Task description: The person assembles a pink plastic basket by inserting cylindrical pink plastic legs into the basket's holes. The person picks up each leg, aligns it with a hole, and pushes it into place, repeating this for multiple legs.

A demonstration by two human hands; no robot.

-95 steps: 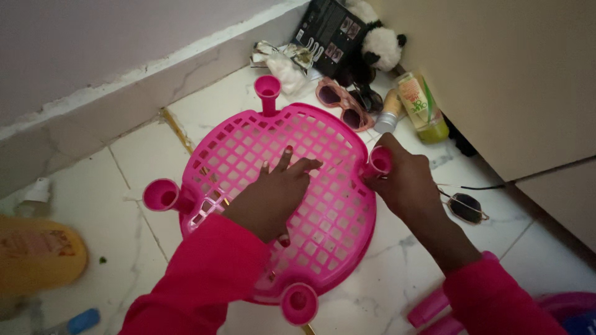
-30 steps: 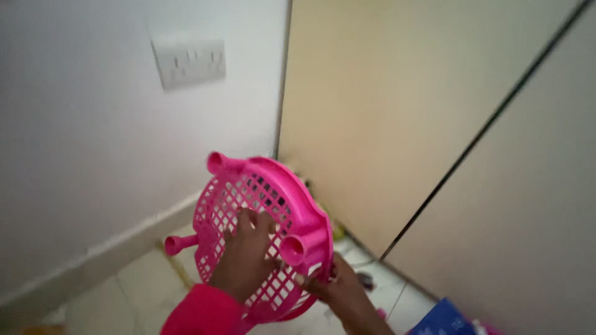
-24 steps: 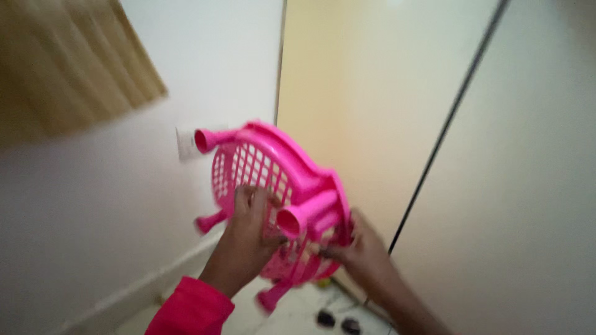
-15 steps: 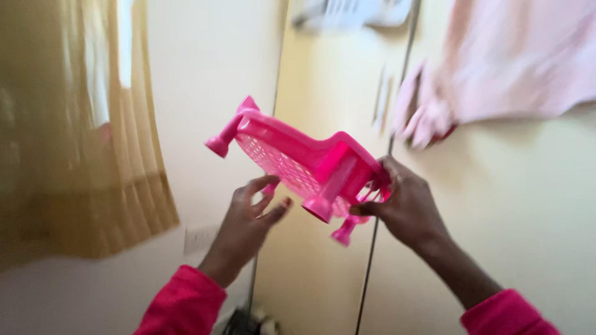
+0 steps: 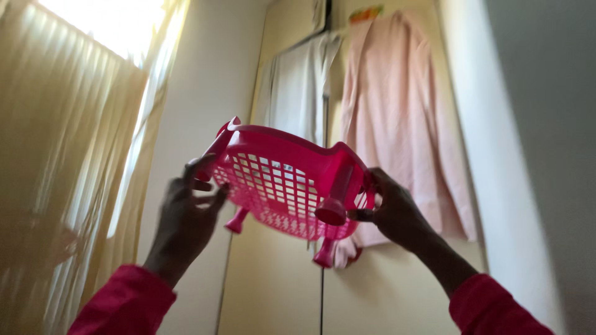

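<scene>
Cream wardrobe doors (image 5: 273, 291) fill the background, with a pale pink garment (image 5: 397, 111) and a white garment (image 5: 298, 93) hanging on them, and a yellow curtain (image 5: 68, 155) at left. I see the pink lattice tray (image 5: 279, 186) raised overhead, tilted, its short tubular legs pointing toward me. My left hand (image 5: 186, 217) grips its left rim; my right hand (image 5: 391, 211) clasps its right edge.
</scene>
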